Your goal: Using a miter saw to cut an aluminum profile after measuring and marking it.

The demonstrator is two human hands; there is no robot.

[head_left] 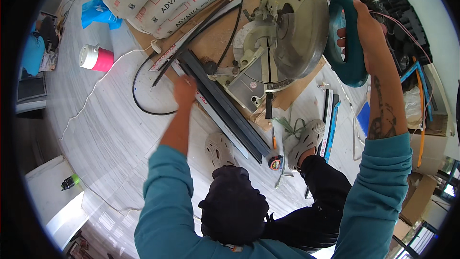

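A miter saw [302, 24] stands on a brown board on the floor, its blade guard raised over the slotted base [251, 86]. My right hand [366, 26] is wrapped round its green handle [355, 62]. Left of the saw, dark metal profiles [225, 108] lie slanting from the base toward my feet, with a pale strip [218, 122] along their left side. My left hand [185, 91] is by the upper end of these profiles, slightly blurred. Its fingers look curled in; whatever they may hold is hidden.
Cement bags [167, 0] are piled behind the saw. A tape measure [275, 162] and an orange-handled screwdriver [274, 141] lie near my feet. A pink-and-white jug [96, 58] stands at left. Black cable [136, 91] loops across the floor; blue-edged bars [330, 124] lie at right.
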